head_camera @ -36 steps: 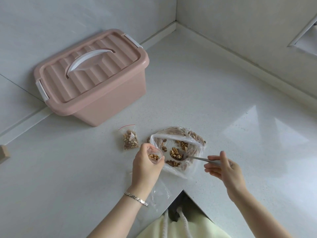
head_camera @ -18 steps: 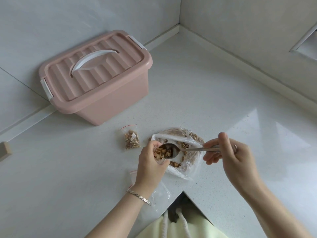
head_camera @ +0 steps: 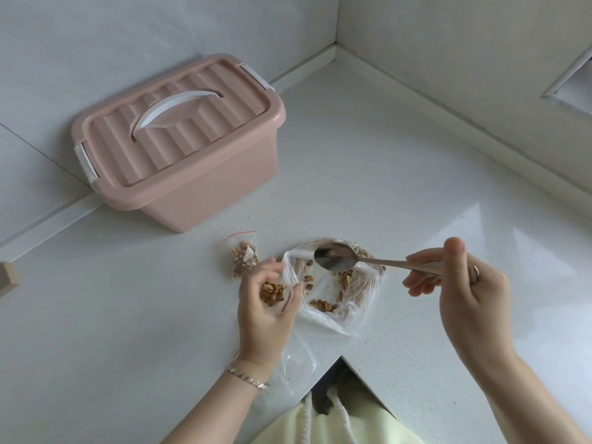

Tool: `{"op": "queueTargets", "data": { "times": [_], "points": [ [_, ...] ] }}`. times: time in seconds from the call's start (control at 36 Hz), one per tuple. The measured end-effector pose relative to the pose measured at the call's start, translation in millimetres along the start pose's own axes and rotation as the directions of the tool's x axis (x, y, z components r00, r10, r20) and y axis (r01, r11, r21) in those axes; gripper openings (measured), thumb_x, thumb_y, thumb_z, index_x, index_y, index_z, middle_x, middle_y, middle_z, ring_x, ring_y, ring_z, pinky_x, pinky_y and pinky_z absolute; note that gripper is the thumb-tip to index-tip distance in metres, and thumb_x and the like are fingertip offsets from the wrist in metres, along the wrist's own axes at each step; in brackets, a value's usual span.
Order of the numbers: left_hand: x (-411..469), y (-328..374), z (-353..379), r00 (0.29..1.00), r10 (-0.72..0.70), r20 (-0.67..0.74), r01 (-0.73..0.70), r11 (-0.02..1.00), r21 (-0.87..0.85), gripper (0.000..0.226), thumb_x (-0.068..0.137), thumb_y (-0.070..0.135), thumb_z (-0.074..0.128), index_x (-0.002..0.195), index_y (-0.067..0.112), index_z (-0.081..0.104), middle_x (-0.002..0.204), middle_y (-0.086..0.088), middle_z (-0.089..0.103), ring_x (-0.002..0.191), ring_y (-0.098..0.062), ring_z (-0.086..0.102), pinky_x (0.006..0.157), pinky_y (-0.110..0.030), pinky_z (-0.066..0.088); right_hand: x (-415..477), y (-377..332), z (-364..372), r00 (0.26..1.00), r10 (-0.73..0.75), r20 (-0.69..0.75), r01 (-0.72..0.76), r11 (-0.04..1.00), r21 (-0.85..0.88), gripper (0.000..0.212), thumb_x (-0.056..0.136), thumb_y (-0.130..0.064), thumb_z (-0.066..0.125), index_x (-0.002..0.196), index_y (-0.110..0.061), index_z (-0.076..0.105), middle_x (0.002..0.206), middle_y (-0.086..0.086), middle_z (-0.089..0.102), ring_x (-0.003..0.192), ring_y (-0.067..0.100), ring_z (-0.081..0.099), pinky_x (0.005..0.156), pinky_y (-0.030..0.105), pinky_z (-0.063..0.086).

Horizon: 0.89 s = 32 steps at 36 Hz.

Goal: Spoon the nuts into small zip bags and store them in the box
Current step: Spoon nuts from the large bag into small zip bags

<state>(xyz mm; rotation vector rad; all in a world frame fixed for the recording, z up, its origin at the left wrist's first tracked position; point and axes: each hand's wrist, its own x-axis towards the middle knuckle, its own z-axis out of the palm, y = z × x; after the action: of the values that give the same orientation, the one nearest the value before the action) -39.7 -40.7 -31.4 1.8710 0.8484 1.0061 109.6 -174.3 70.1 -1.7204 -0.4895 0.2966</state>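
Clasping 1 part-filled zip bag (head_camera: 272,293) in the curled fingers of the left hand (head_camera: 261,315), mouth facing up. Pinching the handle of 1 metal spoon (head_camera: 336,259) between thumb and fingers of the right hand (head_camera: 464,283); holding its empty bowl just above the large plastic bag (head_camera: 352,315) of walnut pieces (head_camera: 322,305), near the left hand but not touching it. Noting 1 full zip bag (head_camera: 244,256) lying flat on the white counter (head_camera: 384,161), just beside the left fingers. Noting 1 pink box (head_camera: 198,187) standing farther back near the wall (head_camera: 96,43), lid on, white handle folded down. Noting clear plastic (head_camera: 294,363) lying beneath the left wrist at the counter edge.
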Motion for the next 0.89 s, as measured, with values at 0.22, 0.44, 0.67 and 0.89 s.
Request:
{"op": "queueTargets", "data": {
  "times": [0.22,0.44,0.67,0.89],
  "points": [
    [13,-6,-8,0.949,-0.309,-0.067,0.303,0.948,-0.095,0.04,0.076,0.009,0.071,0.084,0.038,0.045,0.098,0.009,0.061,0.096,-0.008,0.059,0.089,-0.028,0.047,-2,18,1,0.992,0.118,0.035,-0.117,0.993,-0.024,0.049,0.084,-0.054,0.036,0.069,-0.017,0.065,0.059,0.004,0.067,0.045,0.012,0.058,0.048,0.014,0.044],
    [56,-60,-26,0.791,-0.585,-0.179,0.611,0.767,0.193,0.032,0.071,0.015,0.073,0.078,0.027,0.044,0.085,0.005,0.056,0.086,-0.033,0.06,0.074,-0.054,0.052,-4,29,4,0.976,0.193,0.097,-0.182,0.976,-0.116,0.045,0.083,-0.046,0.038,0.068,-0.014,0.066,0.057,0.006,0.066,0.046,0.01,0.057,0.048,0.016,0.043],
    [75,-84,-30,0.821,-0.57,0.027,0.479,0.714,0.51,0.038,0.071,0.023,0.078,0.101,0.022,0.055,0.117,-0.013,0.053,0.114,-0.029,0.037,0.083,-0.025,0.025,-10,45,6,0.966,0.208,0.151,-0.162,0.949,-0.269,0.035,0.085,-0.043,0.045,0.064,-0.022,0.062,0.055,0.0,0.062,0.048,0.007,0.055,0.051,0.017,0.043],
    [37,-62,-34,0.966,-0.256,0.041,0.188,0.799,0.571,0.052,0.066,0.008,0.079,0.112,0.008,0.054,0.108,-0.014,0.05,0.102,-0.029,0.041,0.092,-0.035,0.032,-14,46,6,0.969,0.192,0.155,-0.137,0.94,-0.311,0.04,0.082,-0.049,0.036,0.062,-0.024,0.059,0.052,0.001,0.058,0.049,0.004,0.053,0.051,0.018,0.04]
  ]
}}
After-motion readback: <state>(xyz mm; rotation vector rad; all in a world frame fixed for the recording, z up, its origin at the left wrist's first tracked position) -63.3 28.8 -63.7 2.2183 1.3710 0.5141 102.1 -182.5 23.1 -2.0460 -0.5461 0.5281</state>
